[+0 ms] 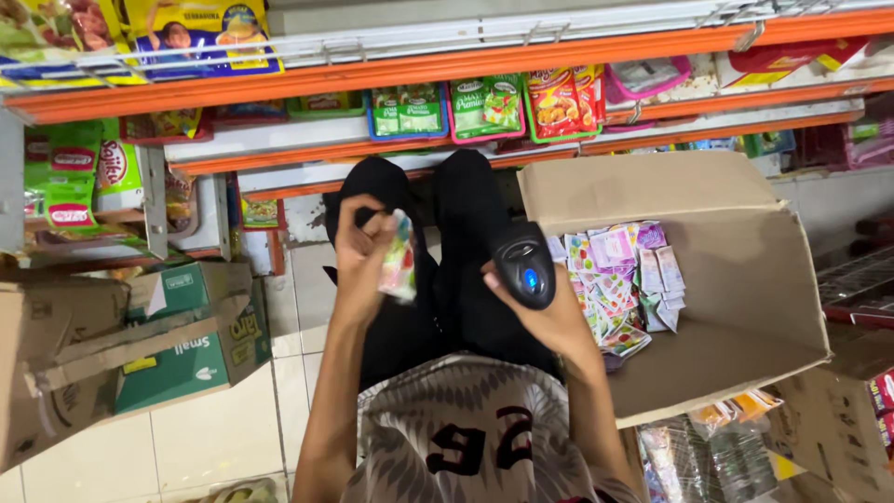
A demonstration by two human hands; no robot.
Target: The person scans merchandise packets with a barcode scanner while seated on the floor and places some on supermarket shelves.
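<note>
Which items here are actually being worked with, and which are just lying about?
In use:
- left hand holding a small colourful sachet
- right hand holding a black handheld scanner
- open cardboard box of similar sachets

Lying about:
- green carton on the floor
- packets on the orange shelves

Black scanner (524,270) with blue light, pastel multicoloured sachet (399,257)

Open cardboard box (745,307) at three o'clock holds loose pastel sachets (619,279). Orange-edged shelving (447,65) spans twelve o'clock, carrying green and red snack packets (489,107). Brown and green cartons (121,345) stacked at nine o'clock. Pale floor tiles (223,433) at seven o'clock.
</note>
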